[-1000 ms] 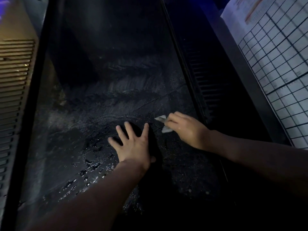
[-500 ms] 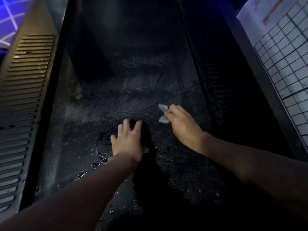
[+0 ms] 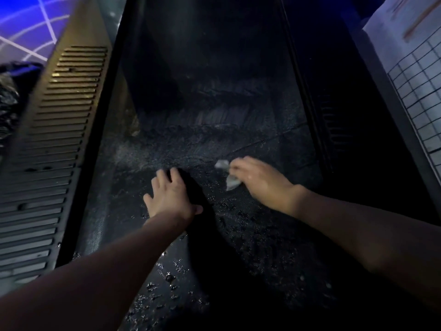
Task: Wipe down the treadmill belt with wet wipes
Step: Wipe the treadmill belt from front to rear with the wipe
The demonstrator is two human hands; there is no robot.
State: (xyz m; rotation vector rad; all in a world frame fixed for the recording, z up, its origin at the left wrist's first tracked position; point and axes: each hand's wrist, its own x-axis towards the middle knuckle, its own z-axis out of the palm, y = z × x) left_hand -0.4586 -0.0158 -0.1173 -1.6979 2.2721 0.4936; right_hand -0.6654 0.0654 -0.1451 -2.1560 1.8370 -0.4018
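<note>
R hand (image 3: 262, 180) pinches wipe (image 3: 229, 177) on belt (image 3: 191, 144) — L hand (image 3: 170, 197) flat.

Most of the wet wipe (image 3: 231, 182) was buried under the right hand (image 3: 260, 180), just two pale scraps poking out; the fingertips of the left hand (image 3: 170, 195) kinda melted into shadow, so couldn't tell how they lay. Far end of the belt (image 3: 214, 139) was lost in the dark; the gridded sheet (image 3: 415, 80) and some crinkly dark thing (image 3: 8, 96) got chopped by the side edges, no clue what that last one was.
</note>
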